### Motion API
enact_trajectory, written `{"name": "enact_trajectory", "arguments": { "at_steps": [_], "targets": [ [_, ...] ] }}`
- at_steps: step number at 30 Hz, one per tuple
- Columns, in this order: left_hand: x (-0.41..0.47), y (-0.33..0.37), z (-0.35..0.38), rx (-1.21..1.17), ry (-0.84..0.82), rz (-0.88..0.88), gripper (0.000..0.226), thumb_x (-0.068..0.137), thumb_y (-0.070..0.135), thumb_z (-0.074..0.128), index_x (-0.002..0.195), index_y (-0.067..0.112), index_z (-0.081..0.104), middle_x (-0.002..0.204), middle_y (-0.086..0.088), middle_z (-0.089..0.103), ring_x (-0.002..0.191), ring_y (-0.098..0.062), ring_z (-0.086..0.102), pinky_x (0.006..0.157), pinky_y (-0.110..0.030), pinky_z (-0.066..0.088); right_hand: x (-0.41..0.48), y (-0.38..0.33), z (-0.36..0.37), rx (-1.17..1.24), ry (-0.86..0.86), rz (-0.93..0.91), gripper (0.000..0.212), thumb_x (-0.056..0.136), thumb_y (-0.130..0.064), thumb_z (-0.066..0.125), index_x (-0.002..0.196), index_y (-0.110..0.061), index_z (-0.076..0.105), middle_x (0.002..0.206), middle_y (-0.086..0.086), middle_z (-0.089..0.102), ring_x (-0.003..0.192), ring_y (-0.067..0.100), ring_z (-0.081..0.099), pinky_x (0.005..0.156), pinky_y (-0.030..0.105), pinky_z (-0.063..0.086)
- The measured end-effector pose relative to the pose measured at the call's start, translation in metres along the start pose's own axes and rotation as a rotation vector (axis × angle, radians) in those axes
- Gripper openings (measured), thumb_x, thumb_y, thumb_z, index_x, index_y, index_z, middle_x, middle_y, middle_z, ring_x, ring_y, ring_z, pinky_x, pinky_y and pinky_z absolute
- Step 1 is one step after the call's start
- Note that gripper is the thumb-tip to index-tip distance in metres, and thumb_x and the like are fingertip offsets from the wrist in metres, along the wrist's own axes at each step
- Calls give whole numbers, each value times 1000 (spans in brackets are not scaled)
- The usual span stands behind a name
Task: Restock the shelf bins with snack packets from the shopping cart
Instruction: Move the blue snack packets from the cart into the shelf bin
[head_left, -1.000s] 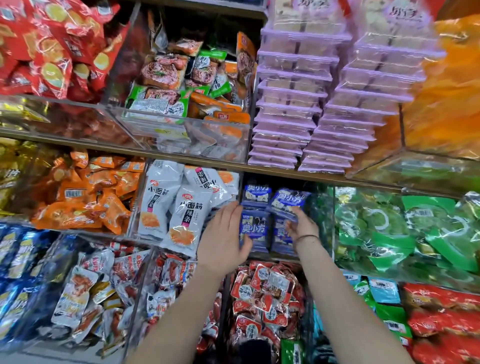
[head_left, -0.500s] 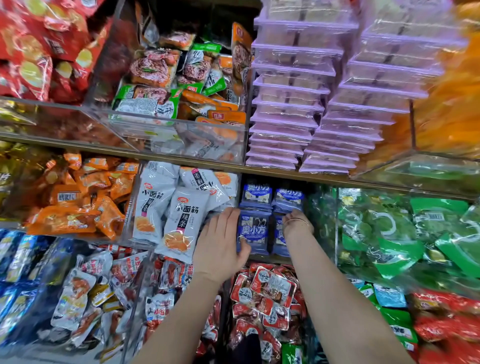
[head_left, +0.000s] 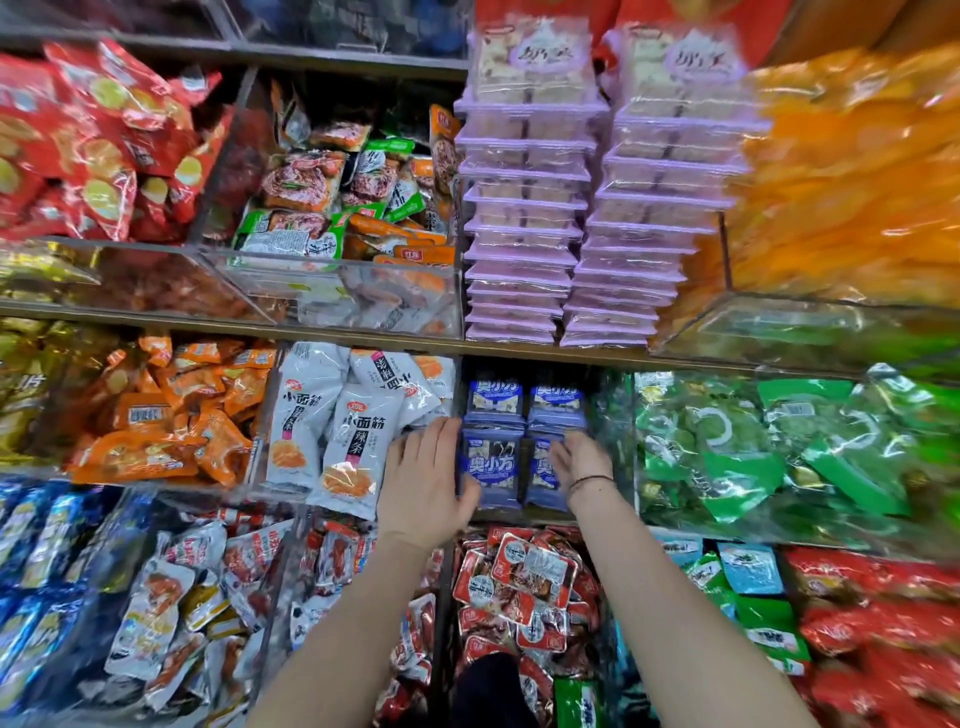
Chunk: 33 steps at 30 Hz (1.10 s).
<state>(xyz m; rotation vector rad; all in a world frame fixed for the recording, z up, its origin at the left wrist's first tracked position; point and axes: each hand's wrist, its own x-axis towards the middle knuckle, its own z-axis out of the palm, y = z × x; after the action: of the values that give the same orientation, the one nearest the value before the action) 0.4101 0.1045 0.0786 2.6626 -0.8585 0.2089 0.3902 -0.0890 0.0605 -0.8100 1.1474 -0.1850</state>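
Observation:
Blue snack packets (head_left: 491, 465) with white lettering stand in two rows in the middle shelf bin, a second pair (head_left: 496, 397) behind them. My left hand (head_left: 423, 480) presses flat against the left side of the front packets, fingers spread, thumb at the front. My right hand (head_left: 579, 460) rests on the right front blue packet (head_left: 543, 475), fingers laid over its top edge; a dark band circles the wrist. Neither hand lifts a packet. The shopping cart is out of view.
White packets (head_left: 353, 441) lean in the bin to the left, green bags (head_left: 727, 447) fill the bin to the right. Red-and-white packets (head_left: 519, 577) lie in the bin below. Purple-lidded trays (head_left: 524, 228) are stacked on the shelf above.
The camera tilted up slightly. My right hand slid down from the rear packets onto the right front packet. My left hand stayed against the left side of the stack.

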Motion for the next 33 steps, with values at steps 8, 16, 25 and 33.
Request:
{"name": "enact_trajectory", "arguments": {
  "at_steps": [8,16,25,33],
  "targets": [
    [-62,30,-10,5,92,55,43,78,29,43,116,10,49,112,-11,59,99,-30,51,86,-43,46,-75,45,-107,-939,-317,-496,8,93,-20,54,89,-22,60,93,-9,64,88,8,62,79,19,50],
    [-239,29,25,-69,-553,-88,24,90,32,48,110,21,55,103,1,64,101,-24,61,83,-33,45,-120,129,-230,-1104,-206,-396,11,90,-6,55,90,-5,65,86,5,64,82,13,58,66,9,36],
    [-355,-5,35,-169,-938,-166,10,91,23,50,82,21,46,96,-3,58,92,-23,57,74,-30,44,-192,242,-351,-879,83,-107,21,86,5,55,76,-12,62,78,18,66,59,12,58,67,29,45],
    [-417,24,46,-177,-1165,-330,14,92,17,49,79,14,52,96,-7,65,93,-23,61,80,-27,45,-234,316,-452,-608,348,132,34,92,1,48,60,-12,45,57,7,49,44,14,46,41,18,33]
  ]
}}
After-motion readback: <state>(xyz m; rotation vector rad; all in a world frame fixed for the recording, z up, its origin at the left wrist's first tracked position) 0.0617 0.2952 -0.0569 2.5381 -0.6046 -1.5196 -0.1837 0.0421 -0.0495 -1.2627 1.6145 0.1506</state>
